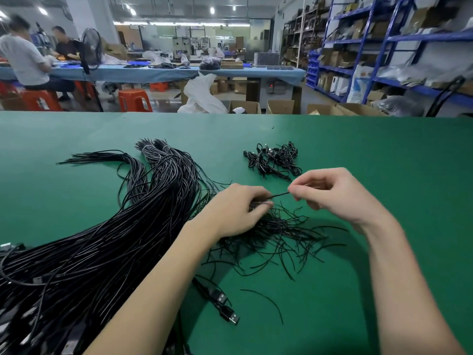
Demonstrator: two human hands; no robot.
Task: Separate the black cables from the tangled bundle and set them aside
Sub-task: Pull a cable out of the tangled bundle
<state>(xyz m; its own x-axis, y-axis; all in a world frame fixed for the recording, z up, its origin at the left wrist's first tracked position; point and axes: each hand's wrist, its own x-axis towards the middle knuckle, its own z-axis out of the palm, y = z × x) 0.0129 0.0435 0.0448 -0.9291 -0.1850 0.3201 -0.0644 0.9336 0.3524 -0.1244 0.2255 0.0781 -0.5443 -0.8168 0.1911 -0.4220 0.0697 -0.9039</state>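
Head-worn camera looks forward and down, close over green table (384, 175).

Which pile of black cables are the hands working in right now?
The loose tangle of thin wires nearest the person, under the left hand; the long bundle and far small pile lie untouched.

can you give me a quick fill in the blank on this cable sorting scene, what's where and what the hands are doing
1. The table has a ____ surface.
2. One thin black cable is stretched between the left hand and the ____ hand.
3. The large cable bundle lies on the person's ____ side.
4. The USB plugs lie ____ the forearms.

Missing words: green; right; left; between
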